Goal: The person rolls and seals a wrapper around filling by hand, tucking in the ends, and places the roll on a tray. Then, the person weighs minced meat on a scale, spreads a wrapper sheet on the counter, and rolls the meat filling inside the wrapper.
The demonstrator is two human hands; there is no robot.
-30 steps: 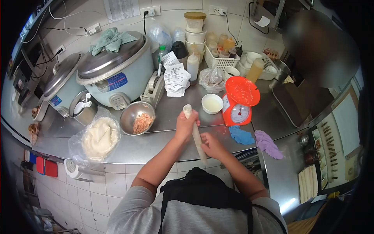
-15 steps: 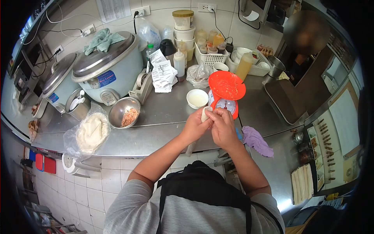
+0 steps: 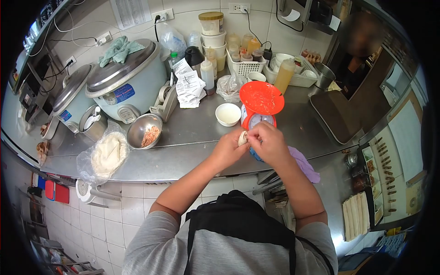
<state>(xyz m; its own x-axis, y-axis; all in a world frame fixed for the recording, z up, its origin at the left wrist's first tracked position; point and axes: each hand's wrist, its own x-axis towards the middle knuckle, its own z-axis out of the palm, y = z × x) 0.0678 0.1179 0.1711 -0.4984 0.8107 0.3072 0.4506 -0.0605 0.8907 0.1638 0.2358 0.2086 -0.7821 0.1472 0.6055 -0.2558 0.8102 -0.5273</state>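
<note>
My left hand (image 3: pixel 227 150) is closed around a pale dough wrapper roll (image 3: pixel 242 138), whose folded upper end sticks out above the fingers. Against that end, the fingertips of my right hand (image 3: pixel 270 143) are pinched together. The rest of the roll is hidden in the left palm. Just beyond my hands stand a red kitchen scale (image 3: pixel 261 97) and a small white bowl (image 3: pixel 228 114) with pale contents. Off to the left, a stack of flat wrappers (image 3: pixel 109 155) lies in an opened plastic bag, beside a steel bowl (image 3: pixel 136 130) holding pinkish shredded filling (image 3: pixel 150 136).
Two rice cookers (image 3: pixel 120 94) fill the back left. Sauce bottles (image 3: pixel 285 75), a white basket (image 3: pixel 246 68) and paper slips (image 3: pixel 189 87) line the wall side. A purple cloth (image 3: pixel 304 166) and long pale rolls (image 3: pixel 355 217) lie at right. Another person stands behind the brown tray (image 3: pixel 337 120).
My right hand has shifted slightly right and up at the roll's end, which now looks more folded in. A pale strip below my left hand no longer shows. The view has moved a little.
</note>
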